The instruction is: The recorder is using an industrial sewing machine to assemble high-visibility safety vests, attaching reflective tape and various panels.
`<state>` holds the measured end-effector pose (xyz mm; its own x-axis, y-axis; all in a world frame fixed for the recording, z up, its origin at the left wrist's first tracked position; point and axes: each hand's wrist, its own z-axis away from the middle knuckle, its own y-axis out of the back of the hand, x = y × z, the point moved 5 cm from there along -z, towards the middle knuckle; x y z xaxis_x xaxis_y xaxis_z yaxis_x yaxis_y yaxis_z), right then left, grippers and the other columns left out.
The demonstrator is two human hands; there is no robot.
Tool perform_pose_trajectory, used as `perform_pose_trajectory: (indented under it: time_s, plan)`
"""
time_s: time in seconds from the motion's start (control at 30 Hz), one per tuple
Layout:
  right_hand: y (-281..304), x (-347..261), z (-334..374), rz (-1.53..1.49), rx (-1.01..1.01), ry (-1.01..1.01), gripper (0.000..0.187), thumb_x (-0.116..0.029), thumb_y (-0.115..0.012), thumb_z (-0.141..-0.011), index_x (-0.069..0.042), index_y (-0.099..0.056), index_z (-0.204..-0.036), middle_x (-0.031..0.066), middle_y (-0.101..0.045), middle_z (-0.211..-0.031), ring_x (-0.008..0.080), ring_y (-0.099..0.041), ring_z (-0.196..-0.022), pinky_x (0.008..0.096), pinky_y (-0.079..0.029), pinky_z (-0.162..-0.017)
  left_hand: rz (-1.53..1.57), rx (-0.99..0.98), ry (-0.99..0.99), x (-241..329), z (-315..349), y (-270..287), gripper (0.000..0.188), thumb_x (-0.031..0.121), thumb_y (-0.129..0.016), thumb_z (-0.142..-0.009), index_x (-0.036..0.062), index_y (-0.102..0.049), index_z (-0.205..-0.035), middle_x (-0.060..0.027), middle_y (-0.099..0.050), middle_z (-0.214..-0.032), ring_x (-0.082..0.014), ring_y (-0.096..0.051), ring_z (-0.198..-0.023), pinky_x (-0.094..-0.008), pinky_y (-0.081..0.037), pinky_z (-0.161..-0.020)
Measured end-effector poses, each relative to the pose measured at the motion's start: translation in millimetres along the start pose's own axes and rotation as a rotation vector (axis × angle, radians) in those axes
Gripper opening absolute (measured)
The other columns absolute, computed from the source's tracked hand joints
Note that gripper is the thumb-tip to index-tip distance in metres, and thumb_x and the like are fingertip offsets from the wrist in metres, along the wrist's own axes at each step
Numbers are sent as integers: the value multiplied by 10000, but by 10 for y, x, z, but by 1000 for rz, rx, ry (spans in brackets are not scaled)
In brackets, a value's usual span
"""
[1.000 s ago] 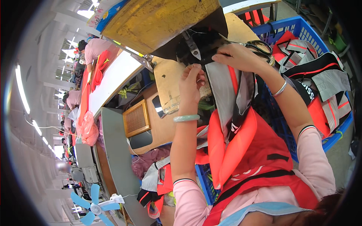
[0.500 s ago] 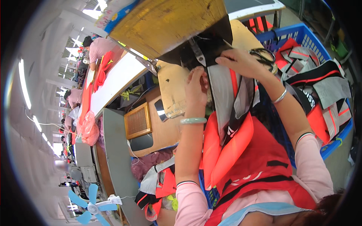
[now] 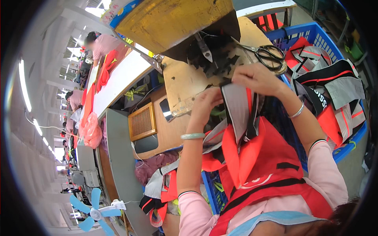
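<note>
A grey, black and orange-red fabric piece (image 3: 235, 112) hangs between my hands, its lower end lying over my red apron. My left hand (image 3: 205, 103) is closed in a pinch at the upper left edge of the fabric. On its upper right edge, my right hand (image 3: 256, 80) pinches the cloth with bent fingers. Beyond them a pointed metal part (image 3: 204, 50) juts out below a yellow, worn machine board (image 3: 177, 23). Black scraps (image 3: 214, 59) are strewn around that metal part. Black-handled scissors (image 3: 269, 55) rest on the worktable just beyond my right hand.
A blue basket (image 3: 315, 33) heaped with fabric pieces (image 3: 332, 94) stands at the right. Another blue basket (image 3: 210, 192) with cloth sits lower left of my lap. A phone (image 3: 165, 110) and a woven-panel wooden frame (image 3: 142, 122) lie left. A blue fan (image 3: 95, 213) is farther left.
Both hands have drawn the fabric piece away from the metal part, toward me. Black scraps and the scissors now show more fully. More grey and orange cloth shows below my left hand.
</note>
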<state>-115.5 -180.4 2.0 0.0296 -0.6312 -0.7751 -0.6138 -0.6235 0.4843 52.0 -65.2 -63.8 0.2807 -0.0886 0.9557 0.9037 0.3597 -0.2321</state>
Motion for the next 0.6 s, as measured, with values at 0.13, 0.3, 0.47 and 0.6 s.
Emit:
perform_pose_trajectory:
  time_s: [0.13,0.3,0.47,0.6]
  plan:
    - [-475,-638,425,26,-31,450,301,-297,-698,-808,-84,-557,-648,53,-534,-613,231,-560,-575,348,-430,-555,-450,-245,-76,-173,209,-260,363,236,-470,-1002,-30,-569,-1228,-90,-618,-1181,-158,-550,-1104,-279,-401,-993]
    - [-1063,-1532,809,-159,-227,843,390,-415,-639,-825,-132,-592,-560,14,-580,-570,213,-588,-572,355,-426,-541,-532,-528,-288,120,536,-573,395,267,-393,-1014,-23,-609,-1174,-136,-585,-1256,-237,-497,-1221,-320,-346,-1061]
    - [-1264,-1980,1047,-309,-297,1019,449,-432,-618,-854,-130,-514,-538,-8,-512,-563,178,-518,-552,328,-385,-559,-860,-646,79,419,959,-362,384,337,-486,-962,32,-680,-1091,-140,-694,-875,-217,-618,-834,-352,-483,-762]
    - [-1069,-2063,1030,-473,-285,977,463,-399,-626,-852,-103,-529,-509,7,-509,-529,205,-513,-558,346,-400,-629,-1055,-725,466,524,1359,-159,373,232,-527,-927,-12,-618,-1195,-153,-676,-1049,-217,-614,-963,-351,-463,-892]
